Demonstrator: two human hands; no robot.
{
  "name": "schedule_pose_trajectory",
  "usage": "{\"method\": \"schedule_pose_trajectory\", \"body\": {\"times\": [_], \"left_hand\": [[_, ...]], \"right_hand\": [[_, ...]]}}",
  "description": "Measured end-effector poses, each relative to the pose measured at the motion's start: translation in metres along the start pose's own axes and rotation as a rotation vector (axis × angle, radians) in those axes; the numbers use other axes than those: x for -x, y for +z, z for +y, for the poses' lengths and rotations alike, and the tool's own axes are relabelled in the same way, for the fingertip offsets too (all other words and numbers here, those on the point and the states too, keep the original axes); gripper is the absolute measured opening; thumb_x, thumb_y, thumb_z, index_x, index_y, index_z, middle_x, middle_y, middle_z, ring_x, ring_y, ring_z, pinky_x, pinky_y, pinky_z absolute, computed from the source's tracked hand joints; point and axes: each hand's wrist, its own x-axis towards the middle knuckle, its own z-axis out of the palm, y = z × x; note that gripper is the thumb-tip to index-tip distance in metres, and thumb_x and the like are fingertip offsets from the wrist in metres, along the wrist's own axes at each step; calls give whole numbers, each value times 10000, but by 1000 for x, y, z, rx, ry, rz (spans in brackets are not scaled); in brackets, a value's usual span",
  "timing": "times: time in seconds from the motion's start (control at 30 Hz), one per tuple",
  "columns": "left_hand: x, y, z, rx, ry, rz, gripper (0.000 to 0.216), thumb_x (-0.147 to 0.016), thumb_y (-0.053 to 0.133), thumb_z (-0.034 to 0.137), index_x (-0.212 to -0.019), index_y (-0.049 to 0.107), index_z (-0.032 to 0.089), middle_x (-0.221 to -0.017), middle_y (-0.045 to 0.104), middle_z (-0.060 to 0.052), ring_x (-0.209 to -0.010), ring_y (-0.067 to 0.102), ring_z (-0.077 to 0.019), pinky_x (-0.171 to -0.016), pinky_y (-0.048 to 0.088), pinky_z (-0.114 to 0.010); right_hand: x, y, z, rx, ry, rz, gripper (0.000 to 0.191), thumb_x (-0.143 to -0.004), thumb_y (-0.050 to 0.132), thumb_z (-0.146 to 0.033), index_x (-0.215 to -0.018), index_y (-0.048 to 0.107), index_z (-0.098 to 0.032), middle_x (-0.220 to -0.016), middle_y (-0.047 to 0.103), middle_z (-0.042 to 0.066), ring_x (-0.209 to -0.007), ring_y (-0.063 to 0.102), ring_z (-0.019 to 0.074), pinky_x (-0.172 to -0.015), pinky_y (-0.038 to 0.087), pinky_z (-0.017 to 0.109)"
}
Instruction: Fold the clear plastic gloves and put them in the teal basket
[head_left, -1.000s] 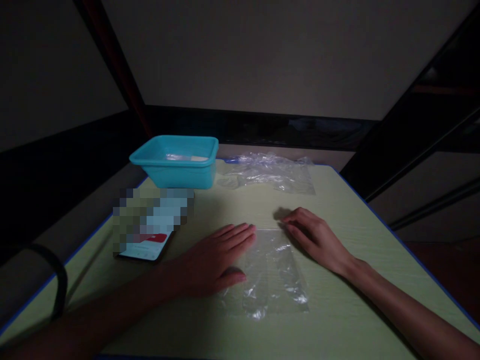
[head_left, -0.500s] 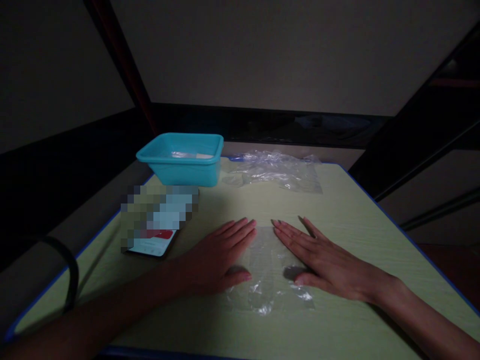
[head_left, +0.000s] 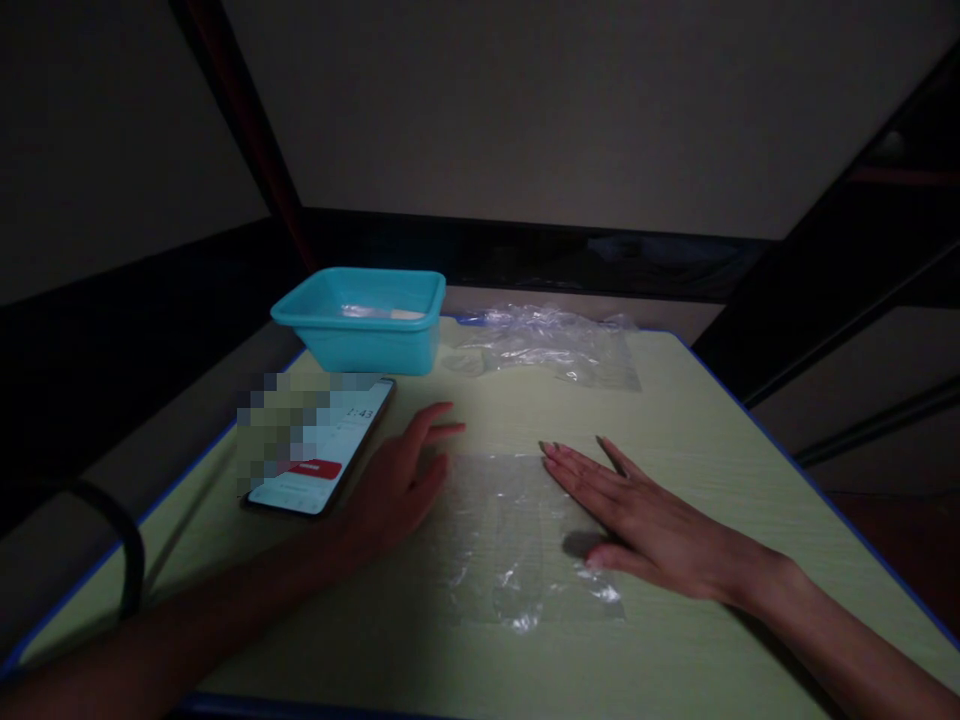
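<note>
A clear plastic bag (head_left: 510, 540) lies flat on the pale green table (head_left: 675, 420) in front of me. My right hand (head_left: 637, 515) rests flat on the bag's right part, fingers stretched out and pointing left. My left hand (head_left: 397, 480) is open with fingers spread, lifted slightly at the bag's left edge, right beside a phone (head_left: 322, 455) with a lit screen. Neither hand holds anything.
A turquoise plastic tub (head_left: 364, 318) stands at the table's far left with something pale inside. A heap of clear plastic bags (head_left: 547, 345) lies at the far middle. A dark band (head_left: 127, 545) hangs at the table's left edge. The room is dim.
My left hand has slid left off the bag towards the phone and spread its fingers. My right hand, earlier at the bag's top corner, now lies flat on it.
</note>
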Motion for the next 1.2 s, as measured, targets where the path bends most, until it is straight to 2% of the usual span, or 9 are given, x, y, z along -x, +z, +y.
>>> {"method": "schedule_pose_trajectory", "body": {"times": [0.07, 0.2, 0.4, 0.5, 0.7, 0.9, 1.0, 1.2], "left_hand": [[-1, -1, 1, -52, 23, 38, 457, -823, 403, 209, -1277, 382, 156, -1104, 665, -78, -1011, 619, -224, -852, 493, -393], [1, 1, 1, -143, 161, 35, 443, -825, 387, 178, -1267, 408, 148, -996, 708, -62, -983, 634, -209, -878, 477, -384], [0, 4, 0, -254, 238, -2, 485, -843, 379, 171, -1324, 329, 140, -1018, 700, -76, -988, 630, -217, -873, 478, -396], [-2, 4, 0, -261, 233, -14, 486, -858, 363, 182, -1336, 294, 125, -1065, 680, -96, -1022, 609, -227, -883, 469, -410], [-5, 3, 3, -280, 223, -58, 458, -892, 309, 218, -1330, 279, 86, -1177, 620, -124, -1126, 531, -243, -971, 394, -454], [-8, 2, 2, -301, 227, -158, 434, -903, 259, 223, -1313, 305, 87, -1297, 526, -136, -1242, 427, -230, -1086, 214, -506], [-10, 1, 1, -310, 221, -200, 439, -901, 259, 223, -1320, 305, 100, -1332, 492, -133, -1277, 382, -225, -1102, 150, -524], [-12, 3, -1, -302, 261, -280, 461, -902, 290, 229, -1348, 277, 112, -1383, 429, -136, -1324, 303, -226, -1106, 70, -540]], "right_hand": [[0, -1, 0, 11, -5, 7, 789, -876, 357, -562, -1437, -46, -180, -1481, 166, 149, -1343, 217, 277, -1067, 163, 587], [0, -6, 3, 60, -7, 59, 768, -880, 364, -548, -1442, 36, -141, -1453, 257, 162, -1327, 269, 272, -1067, 203, 569], [1, -14, 5, 95, -3, 66, 582, -909, 361, -497, -1350, 380, -117, -1355, 447, 146, -1272, 382, 267, -1041, 305, 545], [0, -16, 5, 78, -21, 67, 536, -914, 366, -482, -1287, 466, -109, -1319, 496, 141, -1247, 425, 251, -1047, 324, 514], [1, -19, 0, 56, -87, 65, 544, -920, 333, -491, -1219, 530, -81, -1263, 552, 158, -1209, 475, 242, -1041, 352, 489], [1, -21, -13, 29, -180, 102, 571, -920, 306, -500, -1169, 572, -61, -1172, 616, 171, -1143, 535, 256, -1018, 388, 463], [0, -20, -20, -11, -215, 125, 562, -915, 326, -503, -1161, 584, -68, -1129, 639, 172, -1109, 559, 257, -1021, 385, 451], [-1, -22, -33, -31, -283, 80, 548, -892, 397, -501, -1140, 602, -58, -1087, 661, 168, -1106, 564, 255, -1006, 408, 403]]}}
